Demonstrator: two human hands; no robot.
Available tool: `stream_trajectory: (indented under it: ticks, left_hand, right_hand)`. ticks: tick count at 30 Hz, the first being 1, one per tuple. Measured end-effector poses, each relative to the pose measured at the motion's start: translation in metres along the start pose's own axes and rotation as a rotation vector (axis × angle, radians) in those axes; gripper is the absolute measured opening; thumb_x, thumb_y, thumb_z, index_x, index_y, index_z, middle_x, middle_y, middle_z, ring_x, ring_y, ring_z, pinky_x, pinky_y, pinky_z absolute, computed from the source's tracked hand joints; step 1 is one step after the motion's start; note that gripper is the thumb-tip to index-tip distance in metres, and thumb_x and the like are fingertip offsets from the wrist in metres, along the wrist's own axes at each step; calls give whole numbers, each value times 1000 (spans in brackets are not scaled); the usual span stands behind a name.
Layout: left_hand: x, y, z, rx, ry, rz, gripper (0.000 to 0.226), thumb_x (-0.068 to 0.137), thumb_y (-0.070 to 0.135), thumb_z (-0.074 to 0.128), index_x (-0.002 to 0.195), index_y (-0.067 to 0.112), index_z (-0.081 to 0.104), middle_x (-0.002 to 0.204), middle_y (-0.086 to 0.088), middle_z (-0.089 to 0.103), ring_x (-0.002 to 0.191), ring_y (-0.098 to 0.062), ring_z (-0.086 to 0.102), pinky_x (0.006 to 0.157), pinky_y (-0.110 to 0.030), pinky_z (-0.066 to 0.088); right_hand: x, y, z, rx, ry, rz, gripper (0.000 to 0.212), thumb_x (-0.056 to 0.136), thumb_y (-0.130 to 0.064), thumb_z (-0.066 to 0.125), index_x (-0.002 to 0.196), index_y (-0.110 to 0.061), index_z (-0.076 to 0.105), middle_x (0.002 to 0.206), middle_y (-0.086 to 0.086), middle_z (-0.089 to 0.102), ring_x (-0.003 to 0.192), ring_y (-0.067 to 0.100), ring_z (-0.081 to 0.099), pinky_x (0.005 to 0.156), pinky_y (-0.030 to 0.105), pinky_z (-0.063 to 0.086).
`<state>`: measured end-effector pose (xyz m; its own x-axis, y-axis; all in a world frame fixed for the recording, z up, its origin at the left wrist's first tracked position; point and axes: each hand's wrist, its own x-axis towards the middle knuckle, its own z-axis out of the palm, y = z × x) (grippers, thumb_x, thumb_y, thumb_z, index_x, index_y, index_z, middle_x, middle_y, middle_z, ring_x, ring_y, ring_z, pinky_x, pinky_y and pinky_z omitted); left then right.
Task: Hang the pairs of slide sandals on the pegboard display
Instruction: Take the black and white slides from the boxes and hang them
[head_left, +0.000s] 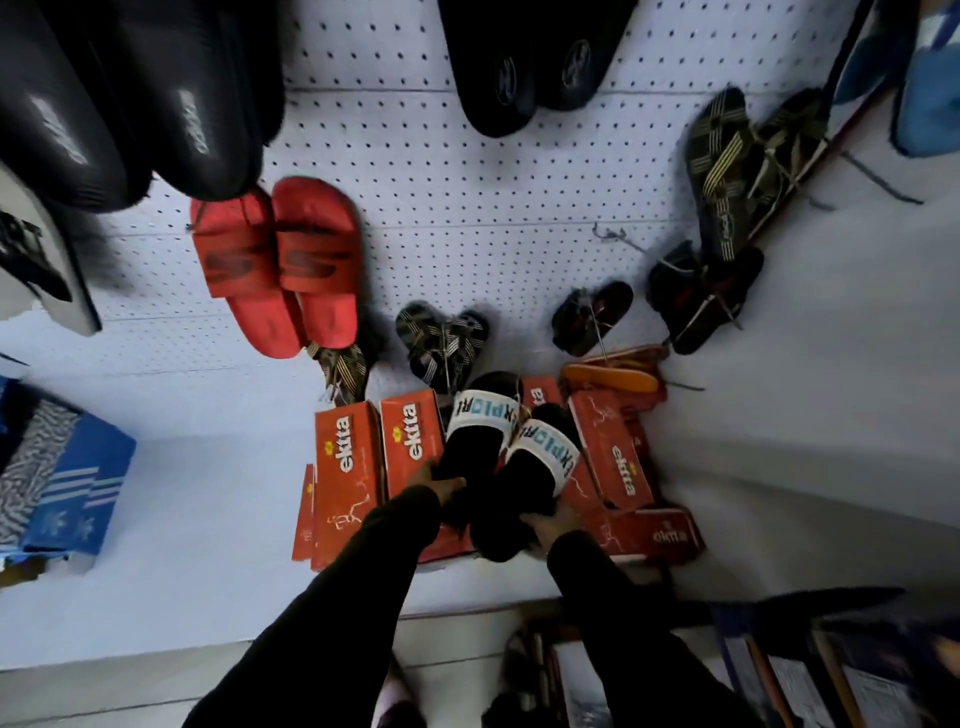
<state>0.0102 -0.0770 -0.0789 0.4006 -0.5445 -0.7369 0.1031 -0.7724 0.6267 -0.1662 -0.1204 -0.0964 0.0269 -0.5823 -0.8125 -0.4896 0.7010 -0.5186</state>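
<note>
I hold a pair of black slide sandals with white lettered straps low in front of the white pegboard (493, 208). My left hand (439, 483) grips the heel of the left slide (480, 441). My right hand (548, 525) grips the heel of the right slide (530, 483). Both slides hover just over a row of orange shoe boxes (348, 467). A red pair of slides (280, 265) hangs on the board up and to the left. A black pair (530, 67) hangs at the top centre.
Striped dark sandals (748, 166) and small dark pairs (696, 296) hang at the right, with a bare metal hook (618, 239) between them. Large black slides (130, 104) loom at top left. Blue boxes (67, 483) stand at the left. An orange insole (613, 379) lies behind the boxes.
</note>
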Motion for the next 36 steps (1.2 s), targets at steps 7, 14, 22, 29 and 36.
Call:
stream_trajectory:
  ticks: [7, 14, 22, 29, 36]
  left_hand:
    - [-8, -12, 6, -223, -105, -155, 50, 88, -2, 59, 136, -5, 47, 136, -28, 55, 119, -40, 57, 91, -41, 48]
    - [-42, -8, 10, -398, -65, -46, 45, 86, -3, 63, 130, -1, 52, 119, -23, 65, 93, -27, 62, 54, -28, 54]
    - [-81, 45, -9, -491, -29, 266, 47, 84, -7, 63, 130, -2, 52, 116, -16, 68, 78, -18, 62, 53, -24, 53]
    - [-129, 111, -26, -544, 24, 591, 31, 82, -7, 66, 109, 6, 58, 86, -1, 68, 56, 7, 67, 53, -12, 54]
    - [-178, 184, -45, -599, 16, 825, 39, 82, -1, 68, 120, -3, 57, 113, -13, 65, 76, -15, 71, 63, -24, 57]
  right_hand:
    - [0, 6, -25, 279, -100, 41, 49, 91, 10, 56, 139, 2, 49, 136, 28, 58, 127, 46, 55, 104, 60, 45]
    - [-20, -6, -48, 254, -78, -239, 65, 86, 9, 62, 146, -12, 47, 142, 15, 57, 131, 37, 54, 112, 54, 42]
    - [-65, -65, -64, 348, -42, -565, 67, 84, 6, 66, 144, -18, 47, 137, 12, 61, 128, 33, 57, 110, 53, 44]
    - [-120, -133, -90, 379, -55, -847, 63, 86, 14, 59, 142, -13, 44, 124, 20, 64, 110, 27, 61, 95, 38, 51]
    - [-184, -201, -126, 424, -82, -1030, 61, 88, 11, 59, 143, -11, 42, 116, 12, 65, 103, 21, 65, 84, 27, 54]
